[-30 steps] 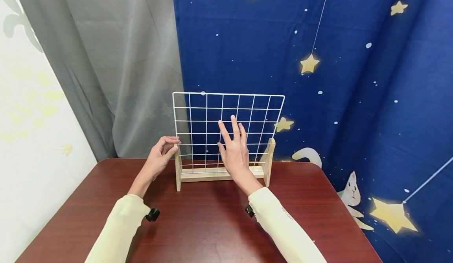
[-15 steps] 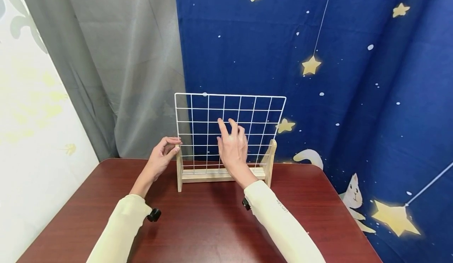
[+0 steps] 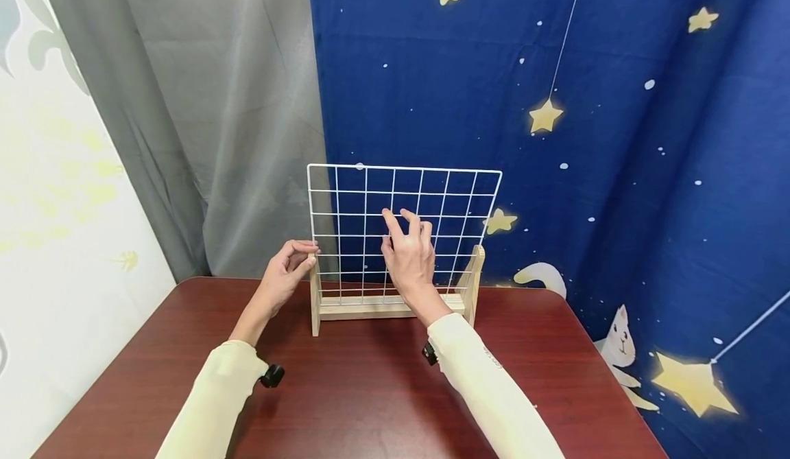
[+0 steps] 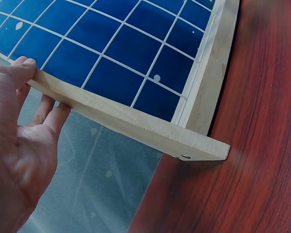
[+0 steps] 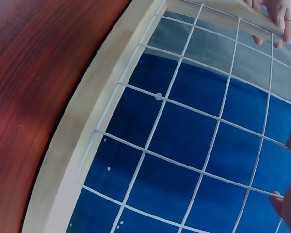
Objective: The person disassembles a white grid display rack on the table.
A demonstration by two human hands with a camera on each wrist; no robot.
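A white wire grid panel [image 3: 351, 204] stands upright in a wooden stand [image 3: 364, 310] on the table. My left hand [image 3: 285, 275] pinches the top of the stand's left side piece [image 4: 111, 114], close to the panel's edge. In the left wrist view the thumb [image 4: 23, 70] lies on one side of the wood and several fingers on the other. My right hand [image 3: 410, 260] is at the middle of the panel, its fingers bent over the wires. Only the thumb and a fingertip of it show at the right edge of the right wrist view, right at the wires [image 5: 228, 177].
A dark red wooden table [image 3: 345, 397] carries the stand, which is near the back edge. The stand's right side piece [image 3: 473, 277] rises beyond my right hand. Behind hang a grey curtain [image 3: 259, 102] and a blue star-printed curtain [image 3: 395, 54].
My right hand's fingers have bent from nearly straight to curled at the wires. The left hand keeps its hold on the side piece. The head view has shifted slightly.
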